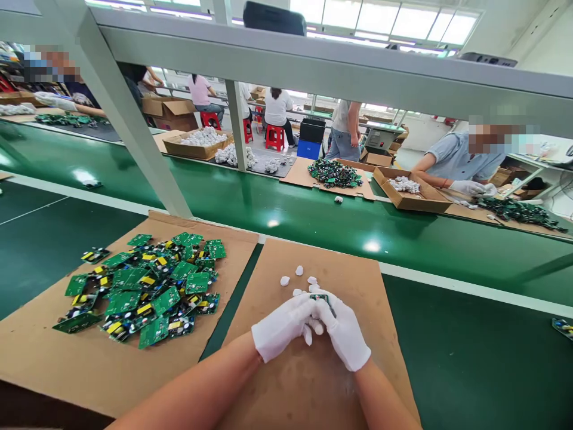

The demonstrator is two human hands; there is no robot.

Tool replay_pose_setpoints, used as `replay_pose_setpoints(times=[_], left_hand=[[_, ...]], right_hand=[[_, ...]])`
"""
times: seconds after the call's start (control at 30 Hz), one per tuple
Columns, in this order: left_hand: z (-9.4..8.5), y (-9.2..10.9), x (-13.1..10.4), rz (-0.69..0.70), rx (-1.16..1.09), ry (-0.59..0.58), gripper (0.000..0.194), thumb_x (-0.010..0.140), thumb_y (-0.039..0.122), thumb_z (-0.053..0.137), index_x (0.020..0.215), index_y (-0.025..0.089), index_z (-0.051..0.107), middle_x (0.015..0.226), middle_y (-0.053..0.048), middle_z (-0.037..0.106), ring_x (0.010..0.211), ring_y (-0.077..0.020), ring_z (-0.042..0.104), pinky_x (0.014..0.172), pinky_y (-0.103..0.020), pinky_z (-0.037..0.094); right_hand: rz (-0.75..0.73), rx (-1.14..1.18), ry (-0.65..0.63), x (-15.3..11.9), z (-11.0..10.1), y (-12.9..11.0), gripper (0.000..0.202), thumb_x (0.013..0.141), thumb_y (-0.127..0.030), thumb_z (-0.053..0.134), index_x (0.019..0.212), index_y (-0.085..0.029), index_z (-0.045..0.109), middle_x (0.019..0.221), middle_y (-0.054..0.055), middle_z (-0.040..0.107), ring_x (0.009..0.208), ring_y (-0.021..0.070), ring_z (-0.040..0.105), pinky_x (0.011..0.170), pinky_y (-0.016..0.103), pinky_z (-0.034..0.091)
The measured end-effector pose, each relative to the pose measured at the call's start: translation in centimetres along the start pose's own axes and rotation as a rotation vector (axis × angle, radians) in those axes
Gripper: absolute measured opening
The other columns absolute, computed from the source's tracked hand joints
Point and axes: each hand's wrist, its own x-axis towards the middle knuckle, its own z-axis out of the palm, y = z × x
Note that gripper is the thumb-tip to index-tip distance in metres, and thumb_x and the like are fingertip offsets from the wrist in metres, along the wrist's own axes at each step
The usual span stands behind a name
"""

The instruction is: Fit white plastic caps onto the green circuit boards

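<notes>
My left hand (283, 325) and my right hand (347, 334), both in white gloves, meet above the cardboard sheet (282, 388) in front of me. Between their closed fingers they hold a small green circuit board (319, 297), mostly covered by the gloves. Just beyond my fingertips lie several small white lumps; one white lump (285, 280) sits to the left and another white lump (299, 270) farther back. What these lumps are made of I cannot make out.
A pile of green circuit boards (168, 298) with yellow parts covers the cardboard at left. Beyond runs a green conveyor belt (277, 218), under a grey metal frame (313, 57). Across it, a gloved co-worker (461, 155) sits near a box (418, 203) of white pieces.
</notes>
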Motion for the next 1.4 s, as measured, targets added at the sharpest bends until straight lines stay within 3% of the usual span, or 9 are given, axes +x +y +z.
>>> replay_pose_setpoints(times=[0.17,0.4,0.57,0.77,0.93,1.07,1.2,1.3,1.4], left_hand=[[0.4,0.4,0.0,0.048,0.215,0.034,0.029,0.08,0.037,0.059,0.098,0.014,0.06,0.071,-0.001,0.053,0.06,-0.0081,0.05,0.044,-0.014,0.04],[0.3,0.7,-0.1,-0.06,0.019,0.028,0.03,0.076,0.043,0.063,0.086,0.015,0.061,0.076,-0.001,0.054,0.061,-0.0076,0.053,0.043,-0.014,0.038],[0.3,0.6,-0.3,-0.098,-0.199,0.06,0.027,0.076,0.039,0.066,0.085,0.015,0.059,0.082,-0.004,0.06,0.071,-0.0109,0.06,0.061,-0.021,0.047],[0.4,0.9,-0.3,-0.104,-0.246,0.058,0.03,0.076,0.042,0.064,0.088,0.014,0.059,0.087,-0.006,0.06,0.071,-0.0117,0.06,0.059,-0.021,0.047],[0.7,0.9,-0.3,-0.085,-0.114,0.127,0.029,0.075,0.039,0.067,0.086,0.014,0.059,0.078,-0.004,0.058,0.066,-0.0096,0.057,0.056,-0.019,0.046],[0.5,1.0,-0.2,-0.086,-0.209,0.066,0.027,0.077,0.036,0.066,0.089,0.013,0.059,0.082,-0.005,0.059,0.068,-0.0095,0.058,0.06,-0.019,0.047],[-0.1,1.8,0.0,-0.034,-0.283,0.069,0.026,0.078,0.033,0.065,0.096,0.015,0.059,0.093,-0.006,0.059,0.072,-0.009,0.058,0.058,-0.018,0.045],[-1.0,2.5,0.2,0.091,-0.33,0.187,0.021,0.079,0.03,0.065,0.092,0.016,0.059,0.102,-0.008,0.059,0.083,-0.0131,0.061,0.066,-0.021,0.047],[-1.8,3.2,0.4,0.2,-0.333,0.277,0.015,0.077,0.027,0.067,0.084,0.017,0.058,0.094,-0.005,0.06,0.095,-0.0176,0.06,0.076,-0.025,0.048]], right_hand=[[-0.007,0.071,-0.055,-0.1,-0.1,0.0,0.039,0.089,-0.043,0.044,0.116,-0.02,0.06,0.097,0.004,0.069,0.081,0.0172,0.06,0.086,0.03,0.046],[-0.04,0.03,-0.044,0.2,-0.4,0.2,0.044,0.089,-0.049,0.039,0.112,-0.02,0.063,0.109,0.006,0.066,0.099,0.0209,0.059,0.085,0.03,0.047],[-0.052,-0.119,-0.048,0.0,-0.5,0.0,0.034,0.087,-0.047,0.047,0.104,-0.022,0.063,0.098,0.003,0.069,0.091,0.0195,0.062,0.081,0.028,0.049],[-0.079,0.093,-0.124,0.2,-0.6,0.3,0.04,0.092,-0.047,0.037,0.106,-0.022,0.064,0.122,0.003,0.061,0.12,0.0212,0.048,0.102,0.033,0.038],[-0.086,0.025,-0.105,0.3,-0.4,0.6,0.041,0.091,-0.048,0.04,0.118,-0.024,0.058,0.125,0.003,0.059,0.121,0.0217,0.048,0.102,0.034,0.039],[-0.087,-0.041,-0.094,0.4,-0.3,0.6,0.041,0.089,-0.048,0.045,0.12,-0.025,0.057,0.126,0.003,0.058,0.122,0.0222,0.048,0.101,0.033,0.039],[-0.055,0.036,-0.006,0.9,-1.0,1.3,0.05,0.092,-0.05,0.034,0.13,-0.021,0.048,0.126,0.007,0.058,0.112,0.0221,0.055,0.094,0.038,0.046],[-0.066,-0.15,0.175,1.8,-1.4,2.4,0.051,0.09,-0.046,0.038,0.132,-0.017,0.046,0.118,0.011,0.063,0.102,0.0241,0.06,0.086,0.043,0.05],[-0.229,-0.536,0.215,2.6,-1.0,3.4,0.051,0.081,-0.032,0.052,0.129,-0.015,0.05,0.134,0.013,0.05,0.124,0.0277,0.044,0.1,0.047,0.038]])
